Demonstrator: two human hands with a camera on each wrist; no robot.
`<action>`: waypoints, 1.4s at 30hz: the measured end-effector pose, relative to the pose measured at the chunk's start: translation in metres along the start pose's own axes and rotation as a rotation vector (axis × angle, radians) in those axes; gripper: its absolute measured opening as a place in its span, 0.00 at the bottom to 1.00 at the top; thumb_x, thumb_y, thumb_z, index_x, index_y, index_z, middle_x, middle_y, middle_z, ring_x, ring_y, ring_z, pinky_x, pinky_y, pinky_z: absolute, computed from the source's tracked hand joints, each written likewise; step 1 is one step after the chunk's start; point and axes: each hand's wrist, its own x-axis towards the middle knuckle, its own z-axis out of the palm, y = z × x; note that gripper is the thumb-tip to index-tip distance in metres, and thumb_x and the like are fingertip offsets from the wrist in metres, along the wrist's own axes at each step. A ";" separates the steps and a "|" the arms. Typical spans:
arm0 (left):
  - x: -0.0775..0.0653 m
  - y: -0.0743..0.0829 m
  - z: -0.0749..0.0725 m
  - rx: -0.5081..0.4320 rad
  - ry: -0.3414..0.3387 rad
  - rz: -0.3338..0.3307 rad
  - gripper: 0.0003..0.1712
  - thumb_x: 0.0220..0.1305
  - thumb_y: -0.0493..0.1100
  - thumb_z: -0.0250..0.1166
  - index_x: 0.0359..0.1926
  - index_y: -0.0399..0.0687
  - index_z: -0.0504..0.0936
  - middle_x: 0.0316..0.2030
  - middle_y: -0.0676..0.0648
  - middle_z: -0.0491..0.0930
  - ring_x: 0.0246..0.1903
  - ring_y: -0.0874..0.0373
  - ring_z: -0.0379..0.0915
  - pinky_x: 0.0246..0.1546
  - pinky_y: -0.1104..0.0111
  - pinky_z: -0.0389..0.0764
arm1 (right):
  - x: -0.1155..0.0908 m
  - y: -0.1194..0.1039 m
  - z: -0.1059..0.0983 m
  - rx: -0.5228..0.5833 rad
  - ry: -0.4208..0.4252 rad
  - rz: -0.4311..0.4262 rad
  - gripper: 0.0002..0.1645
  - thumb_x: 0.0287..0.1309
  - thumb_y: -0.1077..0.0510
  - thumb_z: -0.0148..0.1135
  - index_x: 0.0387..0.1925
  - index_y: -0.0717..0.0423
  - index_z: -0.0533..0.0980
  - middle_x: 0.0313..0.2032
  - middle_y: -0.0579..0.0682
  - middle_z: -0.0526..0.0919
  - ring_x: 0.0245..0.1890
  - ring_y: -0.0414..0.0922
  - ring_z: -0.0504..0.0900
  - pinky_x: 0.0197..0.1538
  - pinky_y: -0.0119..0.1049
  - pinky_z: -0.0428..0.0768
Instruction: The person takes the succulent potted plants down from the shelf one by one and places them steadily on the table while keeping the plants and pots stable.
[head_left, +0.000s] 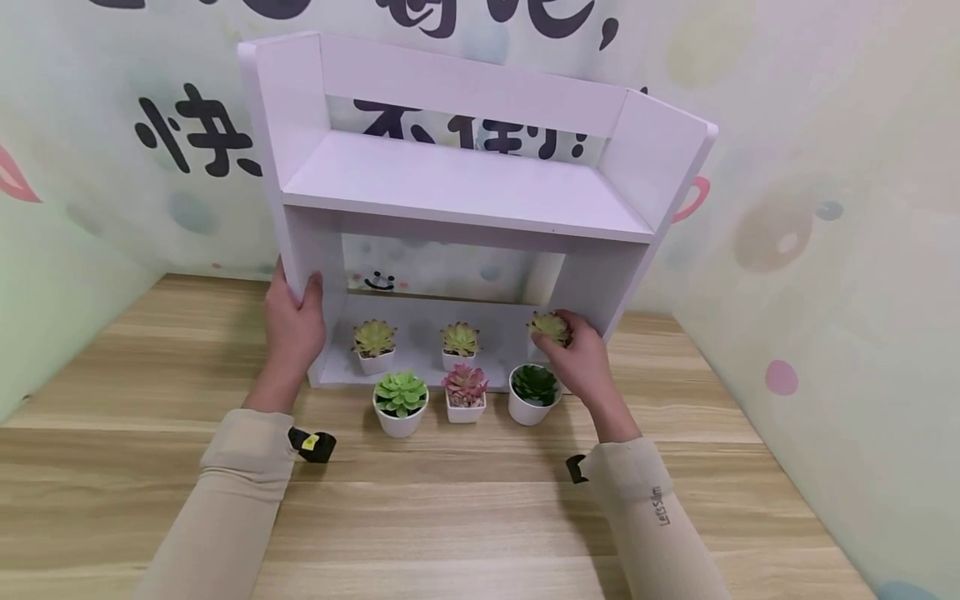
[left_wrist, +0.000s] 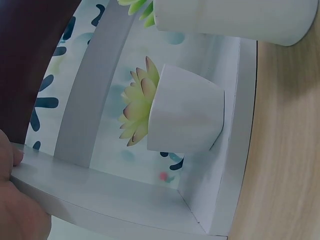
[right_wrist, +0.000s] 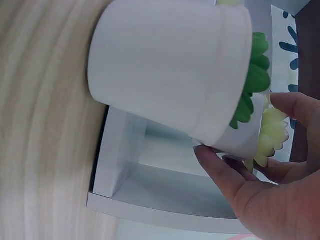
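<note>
My left hand [head_left: 295, 325] grips the left side panel of a white two-tier shelf [head_left: 465, 187], thumb on the panel's front edge. My right hand [head_left: 581, 354] holds a yellow-green potted succulent [head_left: 551, 327] at the right end of the bottom board. In the right wrist view its fingers and thumb are around that succulent [right_wrist: 274, 132], partly hidden behind a larger white pot [right_wrist: 165, 65]. Two similar succulents in square white pots, one at left [head_left: 374, 342] and one in the middle [head_left: 459, 343], stand on the bottom board.
In front of the shelf, on the wooden table [head_left: 420, 517], stand a bright green succulent [head_left: 401, 400], a pink one [head_left: 466, 392] and a dark green one [head_left: 535, 392], all in white pots. Behind the shelf rises a wall [head_left: 810, 150] with large lettering.
</note>
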 end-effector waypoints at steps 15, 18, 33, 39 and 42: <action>0.000 0.000 0.000 0.000 0.005 0.018 0.25 0.70 0.42 0.50 0.64 0.36 0.64 0.57 0.32 0.72 0.56 0.41 0.69 0.58 0.44 0.68 | -0.007 -0.014 -0.011 0.051 0.001 0.032 0.32 0.58 0.46 0.61 0.61 0.56 0.69 0.49 0.55 0.78 0.43 0.48 0.77 0.41 0.35 0.77; 0.000 -0.001 0.000 -0.001 0.002 0.018 0.25 0.71 0.42 0.50 0.65 0.37 0.64 0.58 0.33 0.72 0.56 0.41 0.69 0.58 0.45 0.69 | -0.009 -0.015 -0.013 0.056 0.004 0.036 0.33 0.58 0.45 0.61 0.61 0.55 0.69 0.49 0.55 0.78 0.42 0.47 0.77 0.40 0.34 0.77; 0.000 -0.001 0.001 -0.024 0.006 0.015 0.26 0.70 0.42 0.51 0.65 0.36 0.64 0.58 0.32 0.72 0.55 0.42 0.69 0.58 0.45 0.68 | -0.020 -0.021 -0.020 0.044 0.000 0.016 0.33 0.58 0.45 0.61 0.62 0.55 0.68 0.53 0.54 0.76 0.48 0.48 0.76 0.47 0.39 0.77; 0.000 -0.001 0.001 -0.017 0.012 0.017 0.26 0.70 0.42 0.50 0.66 0.36 0.63 0.57 0.31 0.72 0.55 0.41 0.69 0.58 0.45 0.69 | -0.026 -0.022 -0.023 0.027 -0.018 0.014 0.34 0.59 0.44 0.61 0.63 0.55 0.67 0.53 0.55 0.76 0.50 0.50 0.76 0.49 0.41 0.77; 0.000 -0.002 0.001 -0.015 0.014 0.017 0.27 0.70 0.43 0.50 0.66 0.35 0.63 0.57 0.31 0.72 0.55 0.40 0.69 0.58 0.45 0.69 | -0.029 -0.023 -0.025 0.019 -0.031 0.014 0.35 0.59 0.44 0.60 0.63 0.55 0.66 0.53 0.55 0.75 0.50 0.50 0.76 0.48 0.42 0.78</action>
